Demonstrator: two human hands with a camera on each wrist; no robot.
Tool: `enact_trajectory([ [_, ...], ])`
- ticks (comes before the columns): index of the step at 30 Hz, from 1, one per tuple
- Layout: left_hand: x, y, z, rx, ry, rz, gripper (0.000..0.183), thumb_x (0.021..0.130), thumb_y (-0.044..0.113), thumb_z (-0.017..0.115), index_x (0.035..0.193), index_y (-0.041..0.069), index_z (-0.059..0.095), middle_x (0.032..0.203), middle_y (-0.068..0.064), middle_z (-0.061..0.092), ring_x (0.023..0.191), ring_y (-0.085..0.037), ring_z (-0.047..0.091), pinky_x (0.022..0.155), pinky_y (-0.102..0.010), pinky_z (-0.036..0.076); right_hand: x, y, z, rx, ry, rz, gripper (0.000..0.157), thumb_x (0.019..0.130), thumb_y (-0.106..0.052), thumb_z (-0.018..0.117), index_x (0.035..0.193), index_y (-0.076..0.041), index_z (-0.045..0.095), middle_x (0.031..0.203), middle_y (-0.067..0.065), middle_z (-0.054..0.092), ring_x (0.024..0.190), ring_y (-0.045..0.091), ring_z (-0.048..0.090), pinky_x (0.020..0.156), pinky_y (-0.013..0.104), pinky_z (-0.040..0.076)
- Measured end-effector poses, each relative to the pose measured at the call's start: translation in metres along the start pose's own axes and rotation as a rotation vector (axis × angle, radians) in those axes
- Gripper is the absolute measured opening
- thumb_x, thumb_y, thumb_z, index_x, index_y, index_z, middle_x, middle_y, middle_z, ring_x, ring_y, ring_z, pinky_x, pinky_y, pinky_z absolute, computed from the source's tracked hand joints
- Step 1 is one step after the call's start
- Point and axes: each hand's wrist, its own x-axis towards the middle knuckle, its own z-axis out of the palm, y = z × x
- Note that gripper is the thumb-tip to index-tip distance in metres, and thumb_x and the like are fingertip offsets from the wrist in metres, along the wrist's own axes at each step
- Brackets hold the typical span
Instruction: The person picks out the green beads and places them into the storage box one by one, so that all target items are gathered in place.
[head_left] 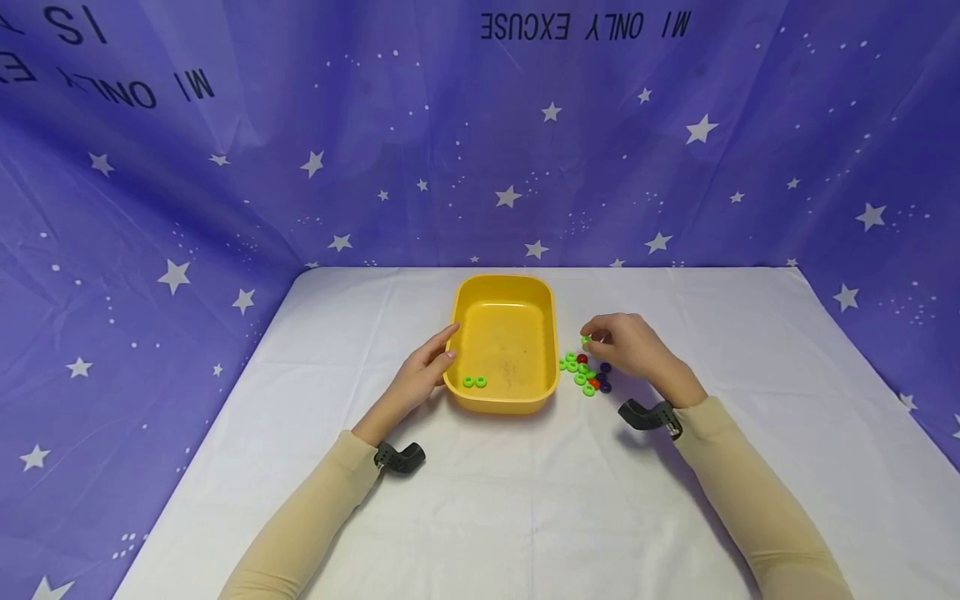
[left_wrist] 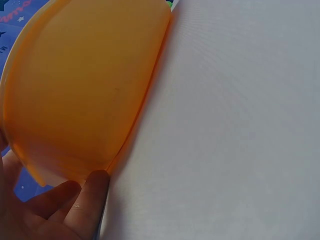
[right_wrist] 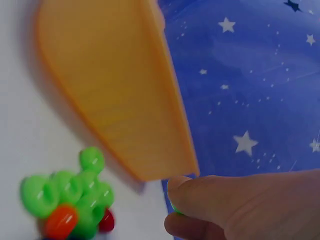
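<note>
Bead pile (head_left: 591,375) lies just outside the tray rim (head_left: 501,405)

A yellow, round-cornered plastic tub (head_left: 501,407) stands upright, touched by the left hand (head_left: 422,369), two glossy green rings (head_left: 481,385) inside. The right hand (head_left: 633,346) pinches another green ring (head_left: 586,340).

Yellow rectangular plastic tray (head_left: 504,333): smooth, semi-gloss, dull scuff-like marks on inner floor. Right of tray: green ring-shaped plastic beads (right_wrist: 70,186) and orange-red plastic bead (right_wrist: 62,221), smooth, glossy, bright highlights. Under tray: white bench cloth (head_left: 480,517), matt, lightly creased. Behind tray: purple star-printed fabric backdrop (head_left: 450,83), rippled, faint sheen. Near side of tray: beige cloth sleeves (head_left: 750,483), matt; black wrist units (head_left: 405,460), plastic-looking, matt.
</note>
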Motion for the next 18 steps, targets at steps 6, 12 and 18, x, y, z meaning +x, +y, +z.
enact_trajectory([
  [6,-0.001,0.0,0.0,0.005,-0.001,0.001,0.054,0.109,0.028,0.046,0.161,0.026,0.033,0.167,-0.016,0.03,0.145,-0.039,0.046,0.098,-0.042,0.061,0.01,-0.021,-0.005,0.005,0.039,-0.072,0.022,0.09,-0.014,0.074,0.109,-0.002,0.076,0.093,0.011,0.077,0.08,0.022,0.067,0.073,0.038,0.06],
  [12,-0.002,0.002,0.001,0.001,0.0,0.0,0.054,0.109,0.028,0.046,0.161,0.026,0.032,0.167,-0.016,0.031,0.144,-0.039,0.047,0.098,-0.042,0.061,0.019,-0.048,-0.005,0.035,0.02,-0.101,0.024,0.091,-0.015,0.076,0.111,-0.001,0.076,0.093,0.01,0.076,0.079,0.02,0.065,0.071,0.033,0.059],
  [18,-0.002,0.003,0.001,-0.003,0.0,-0.01,0.054,0.109,0.029,0.046,0.161,0.026,0.033,0.165,-0.018,0.033,0.142,-0.039,0.049,0.099,-0.043,0.061,0.029,-0.07,0.003,0.043,-0.009,-0.13,0.023,0.091,-0.016,0.076,0.111,-0.003,0.076,0.092,0.008,0.076,0.081,0.018,0.065,0.073,0.032,0.059],
])
